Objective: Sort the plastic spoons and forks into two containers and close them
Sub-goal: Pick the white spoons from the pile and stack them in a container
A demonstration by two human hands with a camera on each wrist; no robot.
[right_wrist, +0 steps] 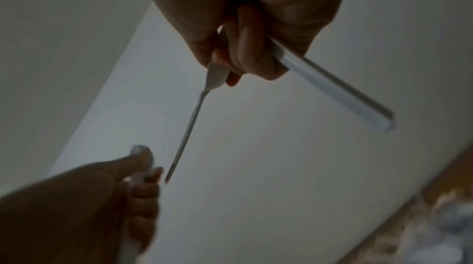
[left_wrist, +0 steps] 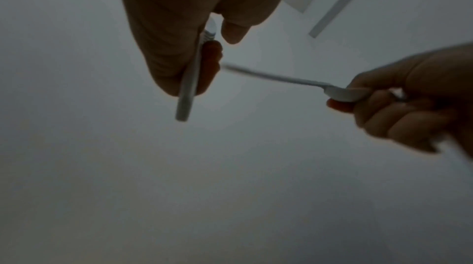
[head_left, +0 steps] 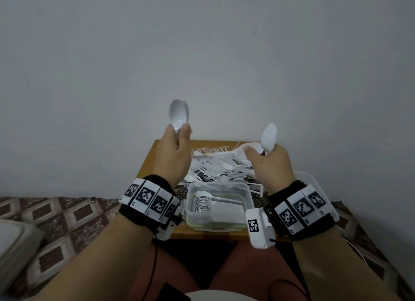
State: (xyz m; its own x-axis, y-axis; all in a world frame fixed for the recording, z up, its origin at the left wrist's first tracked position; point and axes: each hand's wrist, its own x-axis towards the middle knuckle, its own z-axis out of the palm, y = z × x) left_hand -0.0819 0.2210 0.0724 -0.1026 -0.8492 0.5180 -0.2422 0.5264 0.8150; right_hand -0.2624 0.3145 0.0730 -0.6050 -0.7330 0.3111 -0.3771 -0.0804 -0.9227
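Plain grey wall (head_left: 202, 42); both hands raise unmarked white spoons.

Both hands are hanging raised above the counter (head_left: 147, 164), open air lying under and between them. The left hand (head_left: 174, 152) and right hand (head_left: 268, 164) are each holding spoons that are jutting into that gap. A heap of cutlery (head_left: 220, 166) is crowding the counter's far half. The open container (head_left: 219, 205) is sitting at the near edge, a stack of spoons (head_left: 202, 203) filling its left end, its right part lying free.
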